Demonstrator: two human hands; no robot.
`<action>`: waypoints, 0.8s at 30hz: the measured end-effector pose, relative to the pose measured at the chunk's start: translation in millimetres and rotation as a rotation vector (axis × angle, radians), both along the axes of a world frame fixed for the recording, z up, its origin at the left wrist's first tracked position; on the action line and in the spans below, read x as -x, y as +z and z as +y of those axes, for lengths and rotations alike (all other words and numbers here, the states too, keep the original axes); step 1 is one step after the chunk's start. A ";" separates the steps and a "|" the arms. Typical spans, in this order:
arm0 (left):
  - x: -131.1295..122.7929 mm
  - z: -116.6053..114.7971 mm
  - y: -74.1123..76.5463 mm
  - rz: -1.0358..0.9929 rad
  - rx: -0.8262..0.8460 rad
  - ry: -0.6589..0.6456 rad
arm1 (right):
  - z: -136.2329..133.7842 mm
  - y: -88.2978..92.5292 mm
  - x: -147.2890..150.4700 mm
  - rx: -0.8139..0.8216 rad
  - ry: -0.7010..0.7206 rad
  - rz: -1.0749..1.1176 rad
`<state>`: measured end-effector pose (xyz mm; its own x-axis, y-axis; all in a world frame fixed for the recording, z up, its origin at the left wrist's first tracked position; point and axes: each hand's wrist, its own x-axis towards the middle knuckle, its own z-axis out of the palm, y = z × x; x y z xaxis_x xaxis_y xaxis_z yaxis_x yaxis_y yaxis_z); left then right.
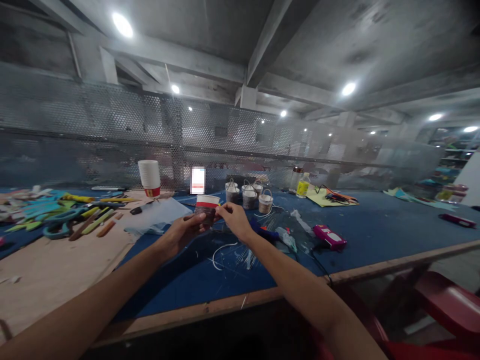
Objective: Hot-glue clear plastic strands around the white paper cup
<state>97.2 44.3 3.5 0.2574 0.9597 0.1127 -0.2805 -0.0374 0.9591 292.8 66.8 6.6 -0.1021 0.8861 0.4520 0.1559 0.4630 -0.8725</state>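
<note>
My left hand (183, 231) grips a paper cup (207, 201) from the left and below. The cup has a white rim, a red band and a dark brown covering round its lower part. At the cup's right side my right hand (233, 218) is closed in a pinch, and whatever lies between its fingertips is too small to make out. Beyond the hands stand several small handled cup baskets (249, 198), grey-brown below and white on top. A dark blue glue gun (265, 230) lies just right of my right hand, partly hidden by the forearm.
A stack of paper cups (149, 176) stands at the back left. Blue-handled scissors (60, 226) lie among markers and gloves. Farther right are a yellow bottle (303, 186), a magenta box (330, 237) and cables. Perforated metal screening (157, 130) borders the table's rear.
</note>
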 end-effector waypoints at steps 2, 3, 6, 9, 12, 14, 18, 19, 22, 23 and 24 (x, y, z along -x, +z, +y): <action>0.7 -1.0 1.2 -0.009 -0.001 -0.018 | 1.2 -0.6 -0.1 0.000 0.013 0.018; 1.1 -1.4 1.6 -0.014 0.000 -0.023 | 1.4 -0.7 -0.2 0.000 0.015 0.022; 1.6 -2.4 1.9 -0.035 0.008 -0.033 | 0.5 -0.2 -0.4 -0.003 0.005 0.028; 0.9 -3.7 2.9 -0.062 0.017 -0.038 | -2.5 1.6 -0.1 0.005 0.016 0.043; -0.7 -6.7 6.6 -0.079 0.027 -0.049 | -5.6 3.7 0.4 0.027 0.025 0.046; -1.9 -8.8 9.1 -0.080 0.034 -0.055 | -6.8 4.3 0.5 0.020 0.008 0.017; -3.4 -9.6 9.5 -0.060 0.042 -0.019 | -7.4 2.8 0.3 -0.009 0.008 -0.015; -3.4 -9.0 8.7 -0.053 0.041 -0.009 | -7.4 2.4 0.4 -0.011 0.013 -0.016; -2.5 -6.3 5.5 -0.031 0.029 0.000 | -8.0 2.4 0.9 -0.016 -0.006 -0.047; -1.9 -5.3 4.5 -0.026 0.022 -0.001 | -8.3 2.8 1.0 -0.020 -0.018 -0.059; -1.4 -4.5 3.7 -0.022 0.015 -0.005 | -8.5 3.3 1.1 -0.024 -0.025 -0.065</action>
<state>98.5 39.8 7.2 0.2596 0.9601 0.1042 -0.3012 -0.0220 0.9533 291.7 58.3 10.0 -0.1099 0.8777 0.4664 0.2243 0.4790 -0.8487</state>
